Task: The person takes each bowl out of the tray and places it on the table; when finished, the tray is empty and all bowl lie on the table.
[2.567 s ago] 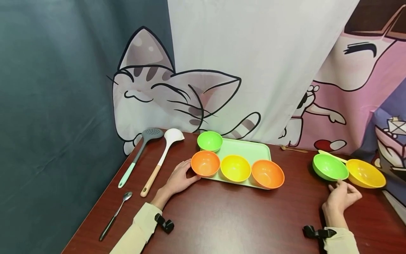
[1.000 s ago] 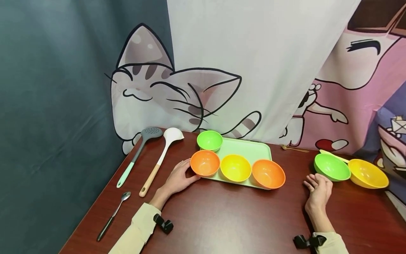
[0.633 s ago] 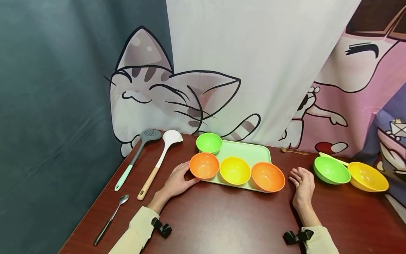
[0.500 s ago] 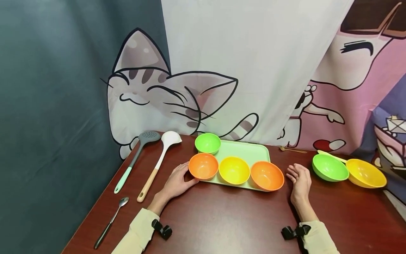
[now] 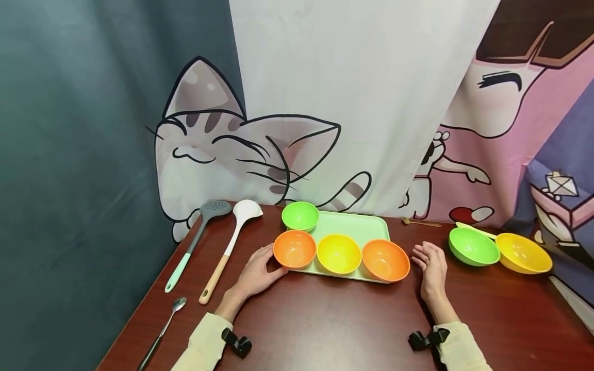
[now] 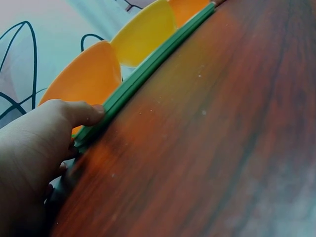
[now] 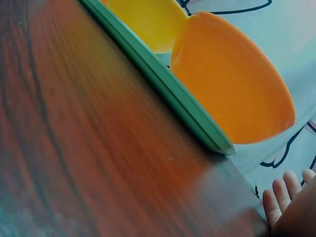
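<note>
Left grip: left hand [image 5: 258, 270] at the tray's [image 5: 357, 226] near-left corner, fingers curled at the rim, thumb on the edge per the left wrist view [image 6: 86, 112]; touches the left orange bowl [image 5: 294, 249] too.
Right grip: right hand [image 5: 430, 263] just beside the tray's right end, fingers relaxed and spread, edge-on to the counter [image 5: 325, 319]; not touching the tray in the right wrist view, a gap shows betw. fingertips [image 7: 284, 195] and corner.
Tray: green, mid-counter, flat. Near row, l to r: orange bowl, yellow bowl [image 5: 339, 253], right orange bowl [image 5: 385, 260], which overhangs the near-right rim. Small green bowl [image 5: 300, 215] at far-left corner.
How to do it well (judgement): bring the right hand in to the tray's end rim under the overhanging orange bowl, w/ thumb on top, matching the left. Even pressure both sides; keep the tray level, else the bowls prob. slide, they sit loose. Don't squeeze the bowls themselves.
Watch: the near-right bowl is the likeliest to tip, since it's already over the edge.
Around: skimmer [image 5: 199, 234], white ladle [image 5: 230, 242] and spoon [image 5: 162, 330] to the left, well apart; big green bowl [image 5: 473, 246] and big yellow bowl [image 5: 523, 252] to the right, touching each other.
</note>
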Action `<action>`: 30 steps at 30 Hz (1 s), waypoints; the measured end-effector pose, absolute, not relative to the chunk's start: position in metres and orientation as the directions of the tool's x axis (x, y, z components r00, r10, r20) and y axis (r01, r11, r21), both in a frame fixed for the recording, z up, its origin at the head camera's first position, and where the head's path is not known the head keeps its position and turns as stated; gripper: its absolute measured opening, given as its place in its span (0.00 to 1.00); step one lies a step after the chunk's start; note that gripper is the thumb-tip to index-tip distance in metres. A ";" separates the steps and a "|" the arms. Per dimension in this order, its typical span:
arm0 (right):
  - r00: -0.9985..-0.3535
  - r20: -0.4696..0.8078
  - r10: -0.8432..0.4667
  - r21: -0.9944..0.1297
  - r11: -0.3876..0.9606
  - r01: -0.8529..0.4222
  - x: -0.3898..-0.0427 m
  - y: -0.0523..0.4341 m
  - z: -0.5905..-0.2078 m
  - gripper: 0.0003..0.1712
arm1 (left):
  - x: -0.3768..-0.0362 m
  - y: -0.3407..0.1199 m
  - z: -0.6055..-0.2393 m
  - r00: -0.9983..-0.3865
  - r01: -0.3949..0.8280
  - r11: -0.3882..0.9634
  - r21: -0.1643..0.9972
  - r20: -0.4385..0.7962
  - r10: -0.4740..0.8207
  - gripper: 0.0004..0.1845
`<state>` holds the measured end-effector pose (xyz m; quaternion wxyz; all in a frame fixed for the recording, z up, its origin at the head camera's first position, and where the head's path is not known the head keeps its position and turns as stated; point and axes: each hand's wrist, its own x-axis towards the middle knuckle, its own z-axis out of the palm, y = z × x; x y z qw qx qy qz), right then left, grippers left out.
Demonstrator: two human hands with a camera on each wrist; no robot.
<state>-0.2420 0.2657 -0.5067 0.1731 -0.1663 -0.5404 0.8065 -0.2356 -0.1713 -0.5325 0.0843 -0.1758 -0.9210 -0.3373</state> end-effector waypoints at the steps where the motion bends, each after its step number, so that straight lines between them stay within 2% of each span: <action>1: -0.883 -0.080 0.463 -0.929 -0.355 -0.102 -0.243 0.266 -0.506 0.09 | -0.236 -0.171 -0.532 -0.924 0.381 0.708 0.595 0.269 0.271 0.38; 11: -0.887 -0.042 0.460 -0.935 -0.331 -0.127 -0.247 0.267 -0.503 0.09 | -0.241 -0.169 -0.528 -0.914 0.401 0.707 0.583 0.299 0.273 0.37; 18: -0.875 0.055 0.482 -0.969 -0.185 -0.163 -0.243 0.264 -0.506 0.07 | -0.235 -0.171 -0.533 -0.918 0.392 0.705 0.591 0.299 0.260 0.37; 22: -0.880 0.068 0.471 -0.944 -0.256 -0.209 -0.243 0.268 -0.499 0.08 | -0.234 -0.171 -0.534 -0.909 0.411 0.703 0.581 0.322 0.265 0.37; 26: -0.900 0.032 0.435 -0.912 -0.355 -0.204 -0.240 0.278 -0.484 0.07 | -0.231 -0.170 -0.536 -0.916 0.395 0.706 0.587 0.308 0.257 0.37; 30: -0.920 0.072 0.386 -0.955 -0.240 -0.175 -0.246 0.277 -0.460 0.07 | -0.230 -0.172 -0.536 -0.930 0.365 0.726 0.583 0.270 0.251 0.38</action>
